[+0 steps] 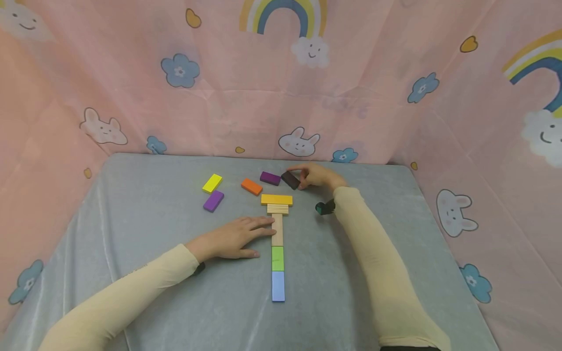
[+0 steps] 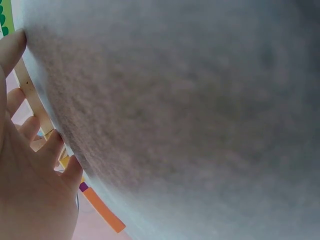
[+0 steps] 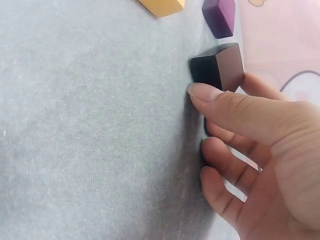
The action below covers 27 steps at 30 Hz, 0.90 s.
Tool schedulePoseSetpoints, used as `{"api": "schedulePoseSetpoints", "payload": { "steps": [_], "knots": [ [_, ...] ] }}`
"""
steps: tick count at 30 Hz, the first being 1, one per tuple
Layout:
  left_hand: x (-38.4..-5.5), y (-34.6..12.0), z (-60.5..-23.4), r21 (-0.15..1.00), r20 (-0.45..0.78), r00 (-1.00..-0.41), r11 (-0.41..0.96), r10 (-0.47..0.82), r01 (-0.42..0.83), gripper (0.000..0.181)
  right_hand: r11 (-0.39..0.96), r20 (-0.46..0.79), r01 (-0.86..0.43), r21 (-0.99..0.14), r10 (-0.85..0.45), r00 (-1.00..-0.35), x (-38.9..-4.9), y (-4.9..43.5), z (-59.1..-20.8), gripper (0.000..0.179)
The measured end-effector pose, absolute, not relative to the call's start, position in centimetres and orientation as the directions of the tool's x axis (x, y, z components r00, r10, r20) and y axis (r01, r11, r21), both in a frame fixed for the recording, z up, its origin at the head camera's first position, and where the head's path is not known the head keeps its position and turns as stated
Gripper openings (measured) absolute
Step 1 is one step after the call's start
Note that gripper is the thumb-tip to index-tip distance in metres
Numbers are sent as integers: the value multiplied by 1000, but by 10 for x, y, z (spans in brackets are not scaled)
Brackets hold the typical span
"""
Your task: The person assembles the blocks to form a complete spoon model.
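At the table's far side my right hand (image 1: 317,175) pinches a dark brown block (image 1: 290,180) between thumb and index finger. In the right wrist view the thumb lies against the near side of this dark block (image 3: 218,65), and the other fingers curl below. My left hand (image 1: 234,237) is spread palm down, its fingertips touching a plain wooden block (image 1: 277,239). That block is part of a straight column, with a green block (image 1: 278,259) and a light blue block (image 1: 278,286) toward me. Beyond it lie striped pale wood pieces (image 1: 278,209) and a crosswise yellow-orange block (image 1: 276,200).
Left of the dark block are a dark purple block (image 1: 270,178) and an orange block (image 1: 251,186). Farther left lie a yellow block (image 1: 212,183) and a violet block (image 1: 213,201). A pink patterned curtain (image 1: 246,112) borders the grey cloth-covered table (image 1: 175,312).
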<state>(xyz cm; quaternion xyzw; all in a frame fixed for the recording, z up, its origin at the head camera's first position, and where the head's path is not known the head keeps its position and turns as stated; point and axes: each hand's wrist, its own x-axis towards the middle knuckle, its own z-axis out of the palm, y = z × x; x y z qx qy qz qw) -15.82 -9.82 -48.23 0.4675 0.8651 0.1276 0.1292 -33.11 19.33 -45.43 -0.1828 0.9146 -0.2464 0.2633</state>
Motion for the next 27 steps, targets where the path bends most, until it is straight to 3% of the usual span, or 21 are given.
{"api": "schedulePoseSetpoints", "payload": {
  "steps": [12,27],
  "knots": [
    [-157,-98,-481,339,-94,-529,527,843,779,66,779,-322,-206,-592,-463,-826,-329,198,-458,64],
    [-157,-98,-482,342,-100,-532,531,841,775,66,738,-210,-138,-660,-357,-910,-306,204,-466,67]
  ]
}}
